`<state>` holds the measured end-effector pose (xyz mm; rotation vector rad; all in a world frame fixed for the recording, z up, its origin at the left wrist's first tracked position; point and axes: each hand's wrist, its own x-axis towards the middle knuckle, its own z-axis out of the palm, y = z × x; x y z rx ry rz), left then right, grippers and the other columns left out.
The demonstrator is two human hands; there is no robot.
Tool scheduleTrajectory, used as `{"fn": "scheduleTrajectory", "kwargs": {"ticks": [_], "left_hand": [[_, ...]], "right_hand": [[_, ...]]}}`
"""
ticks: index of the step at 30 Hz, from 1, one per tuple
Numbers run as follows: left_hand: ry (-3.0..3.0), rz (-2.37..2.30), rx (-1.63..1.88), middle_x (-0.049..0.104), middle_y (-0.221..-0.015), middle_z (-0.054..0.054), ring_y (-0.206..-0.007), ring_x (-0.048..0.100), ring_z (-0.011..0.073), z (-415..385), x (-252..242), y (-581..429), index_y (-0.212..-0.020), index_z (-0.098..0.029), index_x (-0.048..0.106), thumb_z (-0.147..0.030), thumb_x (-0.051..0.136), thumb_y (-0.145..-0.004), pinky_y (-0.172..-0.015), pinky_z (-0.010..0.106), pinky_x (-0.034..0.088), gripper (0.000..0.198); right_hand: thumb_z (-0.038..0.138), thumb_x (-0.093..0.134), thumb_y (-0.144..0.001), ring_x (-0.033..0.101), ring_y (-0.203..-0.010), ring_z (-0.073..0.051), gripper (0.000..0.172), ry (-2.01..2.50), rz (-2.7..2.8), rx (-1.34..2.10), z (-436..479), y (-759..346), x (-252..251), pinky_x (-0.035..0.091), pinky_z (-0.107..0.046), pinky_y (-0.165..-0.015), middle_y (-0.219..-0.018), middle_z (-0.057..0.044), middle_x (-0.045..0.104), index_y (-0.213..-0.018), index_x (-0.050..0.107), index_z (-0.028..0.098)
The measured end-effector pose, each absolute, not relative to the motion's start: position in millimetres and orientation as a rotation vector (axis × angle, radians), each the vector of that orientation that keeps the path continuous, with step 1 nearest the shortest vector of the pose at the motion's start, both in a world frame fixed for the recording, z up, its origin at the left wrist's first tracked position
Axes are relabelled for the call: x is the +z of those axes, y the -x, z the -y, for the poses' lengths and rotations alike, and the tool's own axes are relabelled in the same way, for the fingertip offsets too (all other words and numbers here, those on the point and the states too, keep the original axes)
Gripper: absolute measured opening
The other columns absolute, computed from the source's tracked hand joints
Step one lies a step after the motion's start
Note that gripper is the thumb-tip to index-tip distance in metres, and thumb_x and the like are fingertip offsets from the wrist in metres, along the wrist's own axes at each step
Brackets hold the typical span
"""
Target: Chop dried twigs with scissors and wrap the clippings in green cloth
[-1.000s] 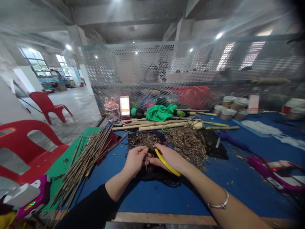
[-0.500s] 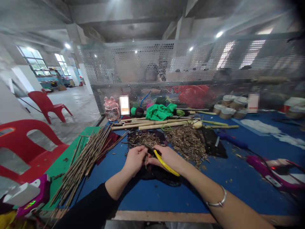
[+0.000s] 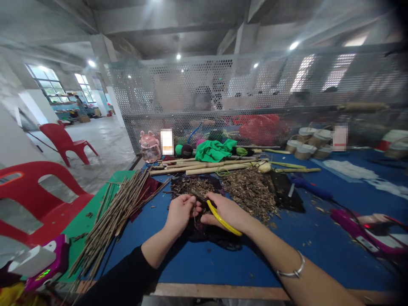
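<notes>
Perforated metal screening [image 3: 143, 97] stands behind my blue-topped desk [image 3: 191, 272]. My left hand [image 3: 177, 214] is closed in a pinch on one small brown piece [image 3: 195, 211], above some dark cloth [image 3: 221, 241]. My right hand [image 3: 234, 212] is wrapped round one yellow-handled tool [image 3: 219, 218], its dark end reaching towards my left fingers; whether that end is parted, I cannot tell.

I judge the step to be snipping the piece, and the next move calls for a steady pinch with fingertips clear of the tool.

Counting: two heaps of brown bits, a smaller heap [image 3: 193, 184] just beyond my hands and a larger heap [image 3: 251, 193] to the right; one bundle of thin sticks [image 3: 111, 216], too many to number, on the left; one bright green cloth [image 3: 213, 151]; one pink bottle [image 3: 149, 146]; at least four white-lidded pots [image 3: 306, 149]; two red chairs [image 3: 60, 182].
</notes>
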<state>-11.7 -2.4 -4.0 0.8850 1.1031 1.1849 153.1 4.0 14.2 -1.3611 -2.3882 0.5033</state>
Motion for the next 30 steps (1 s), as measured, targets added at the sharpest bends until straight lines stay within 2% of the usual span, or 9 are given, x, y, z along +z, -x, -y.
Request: {"fn": "scheduleTrajectory", "kwargs": {"ticks": [4, 8, 17, 22, 24, 26, 30], "left_hand": [[-0.906, -1.113, 1.158, 0.064, -0.064, 0.003, -0.051, 0.058, 0.0088, 3, -5, 12, -0.068, -0.012, 0.057, -0.038, 0.069, -0.062, -0.05, 0.02, 0.046, 0.03], [-0.929, -1.145, 1.097, 0.062, -0.059, 0.002, -0.047, 0.055, 0.0084, 1, -7, 14, -0.065, -0.012, 0.057, -0.04, 0.069, -0.061, -0.047, 0.02, 0.045, 0.03], [-0.906, -1.184, 0.995, 0.059, -0.054, -0.001, -0.039, 0.049, 0.0052, 0, -6, 12, -0.063, -0.012, 0.054, -0.04, 0.066, -0.063, -0.045, 0.019, 0.041, 0.03], [-0.883, -1.176, 0.955, 0.06, -0.057, 0.001, -0.044, 0.052, 0.0065, 0, -6, 12, -0.068, -0.012, 0.055, -0.04, 0.066, -0.063, -0.046, 0.019, 0.042, 0.031], [-0.91, -1.136, 0.944, 0.06, -0.058, 0.001, -0.045, 0.053, 0.0067, 1, -5, 11, -0.074, -0.011, 0.055, -0.041, 0.066, -0.064, -0.045, 0.018, 0.041, 0.033], [-0.96, -1.087, 0.952, 0.059, -0.058, 0.0, -0.044, 0.053, 0.0068, 3, -4, 9, -0.089, -0.01, 0.054, -0.04, 0.065, -0.065, -0.044, 0.018, 0.04, 0.04], [-1.075, -0.973, 0.969, 0.059, -0.057, -0.003, -0.041, 0.051, 0.0076, 11, -1, 5, -0.124, -0.014, 0.033, -0.036, 0.063, -0.069, -0.043, 0.019, 0.041, 0.066]], "right_hand": [[0.065, 0.052, -0.068, 0.053, -0.07, -0.017, 0.051, 1.373, 2.388, 0.53, 0, -150, 24, 0.033, -0.023, -0.058, -0.083, -0.005, 0.059, -0.092, 0.052, 0.02], [0.069, 0.05, -0.066, 0.05, -0.059, -0.015, 0.051, 1.48, 2.39, 0.574, 1, -151, 29, 0.028, -0.021, -0.05, -0.07, -0.002, 0.059, -0.084, 0.055, 0.022], [0.069, 0.049, -0.067, 0.053, -0.055, -0.014, 0.05, 1.53, 2.344, 0.667, -5, -153, 16, 0.028, -0.021, -0.047, -0.067, -0.004, 0.061, -0.079, 0.06, 0.021], [0.055, 0.055, -0.071, 0.054, -0.057, -0.014, 0.037, 1.465, 2.292, 0.683, -13, -156, 8, 0.031, -0.021, -0.049, -0.064, -0.003, 0.062, -0.073, 0.06, 0.019], [0.047, 0.057, -0.072, 0.053, -0.059, -0.013, 0.03, 1.408, 2.185, 0.674, -16, -156, 6, 0.033, -0.021, -0.052, -0.066, -0.002, 0.061, -0.077, 0.06, 0.018], [0.041, 0.059, -0.07, 0.053, -0.06, -0.013, 0.03, 1.329, 2.0, 0.755, -19, -155, 6, 0.037, -0.021, -0.054, -0.069, -0.002, 0.06, -0.087, 0.059, 0.016], [0.036, 0.061, -0.069, 0.048, -0.049, -0.009, 0.039, 1.143, 1.615, 1.231, -17, -149, 8, 0.039, -0.02, -0.045, -0.065, 0.004, 0.052, -0.1, 0.049, 0.018]]}}
